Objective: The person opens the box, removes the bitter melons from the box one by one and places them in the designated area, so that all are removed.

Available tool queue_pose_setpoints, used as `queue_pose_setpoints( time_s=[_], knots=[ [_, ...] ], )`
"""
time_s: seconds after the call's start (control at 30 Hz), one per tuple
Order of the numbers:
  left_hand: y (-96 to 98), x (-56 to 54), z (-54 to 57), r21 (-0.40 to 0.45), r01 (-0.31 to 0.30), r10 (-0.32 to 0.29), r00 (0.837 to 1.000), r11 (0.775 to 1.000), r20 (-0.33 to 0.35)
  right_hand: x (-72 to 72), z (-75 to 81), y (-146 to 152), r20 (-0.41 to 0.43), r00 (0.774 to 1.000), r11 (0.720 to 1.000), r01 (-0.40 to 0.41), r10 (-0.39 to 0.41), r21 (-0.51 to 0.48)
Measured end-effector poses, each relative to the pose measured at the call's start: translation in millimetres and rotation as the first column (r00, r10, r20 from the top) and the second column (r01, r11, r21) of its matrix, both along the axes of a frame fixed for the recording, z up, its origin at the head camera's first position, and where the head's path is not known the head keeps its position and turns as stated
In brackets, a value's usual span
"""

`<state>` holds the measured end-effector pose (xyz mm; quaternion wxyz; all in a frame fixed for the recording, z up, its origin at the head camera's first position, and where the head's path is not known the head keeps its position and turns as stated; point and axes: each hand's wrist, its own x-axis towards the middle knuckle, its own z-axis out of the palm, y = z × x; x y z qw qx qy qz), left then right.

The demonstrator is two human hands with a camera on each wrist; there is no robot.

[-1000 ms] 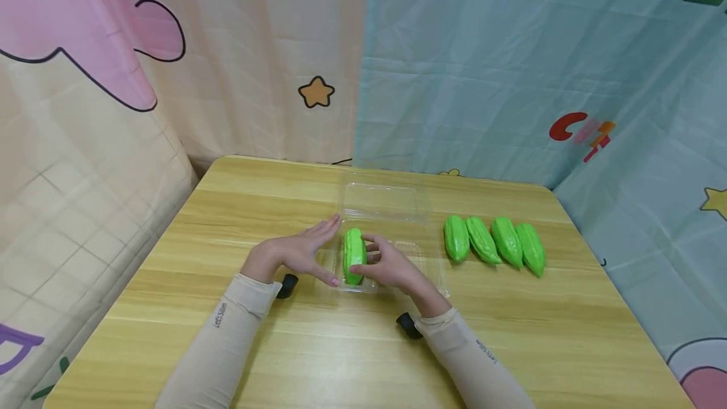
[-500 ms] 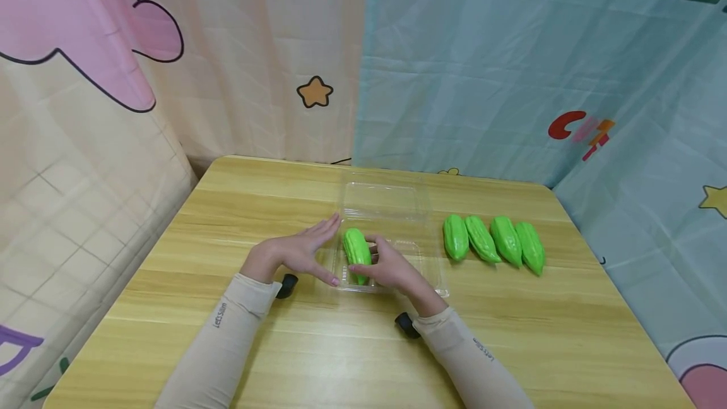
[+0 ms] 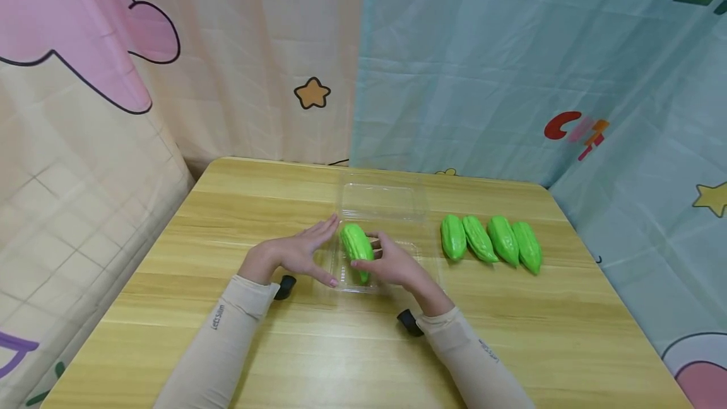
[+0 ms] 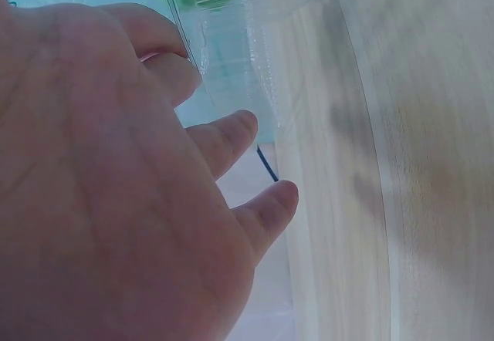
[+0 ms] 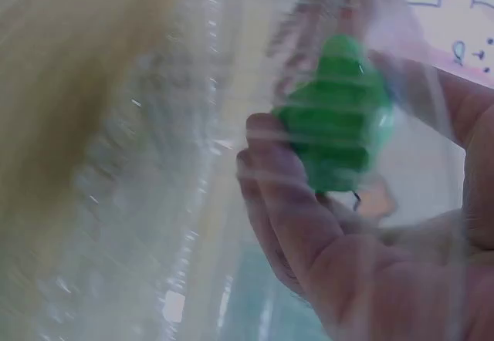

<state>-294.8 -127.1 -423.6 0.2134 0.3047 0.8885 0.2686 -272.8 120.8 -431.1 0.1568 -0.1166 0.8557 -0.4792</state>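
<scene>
In the head view a glossy green ribbed fruit [image 3: 356,246] with a pointed near end lies tilted in the left part of a clear plastic clamshell box [image 3: 417,251]. My right hand [image 3: 392,260] holds it from the right, thumb near the lower end and fingers along the far side. The right wrist view shows the fruit [image 5: 340,117] through the clear plastic, between thumb and fingers. My left hand [image 3: 298,254] spreads along the box's left edge, fingers extended and thumb at the near corner. In the left wrist view, its fingertips [image 4: 245,125] lie by the plastic wall.
Several more green ribbed fruits [image 3: 491,242] lie side by side on the wooden table [image 3: 318,346], right of the box. The box's lid [image 3: 380,197] lies folded back toward the rear edge. Printed curtains [image 3: 449,81] hang behind the table.
The held fruit has turned from nearly straight to slanted, its far end up and left, near end to the right. My left hand stays at the box's edge.
</scene>
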Motion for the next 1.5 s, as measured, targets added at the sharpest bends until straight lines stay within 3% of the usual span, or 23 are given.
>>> queue_pose_setpoints(
  time_s=[0.33,0.57,1.0,1.23,1.5],
  knots=[
    [-0.2,-0.9,-2.7,0.002,0.012,-0.012,1.000,1.000,-0.018,-5.0,25.6,27,-0.061,0.997,0.994,0.046,-0.052,-0.100],
    [-0.3,-1.0,-3.4,0.011,0.010,-0.010,1.000,1.000,-0.008,-7.4,45.5,56,-0.086,0.987,0.987,0.123,-0.133,-0.105],
    [-1.1,-2.1,-5.0,0.014,0.018,-0.018,1.000,1.000,-0.012,-12.4,60.3,105,-0.155,0.951,0.958,0.248,-0.269,-0.141],
    [0.1,-2.5,-5.1,0.016,0.025,-0.025,1.000,1.000,-0.008,-12.2,66.5,139,-0.148,0.906,0.911,0.371,-0.398,-0.177],
    [-0.7,-1.8,-4.1,0.012,0.022,-0.022,1.000,1.000,-0.009,-10.4,70.7,175,-0.125,0.798,0.802,0.561,-0.590,-0.204]
  ],
)
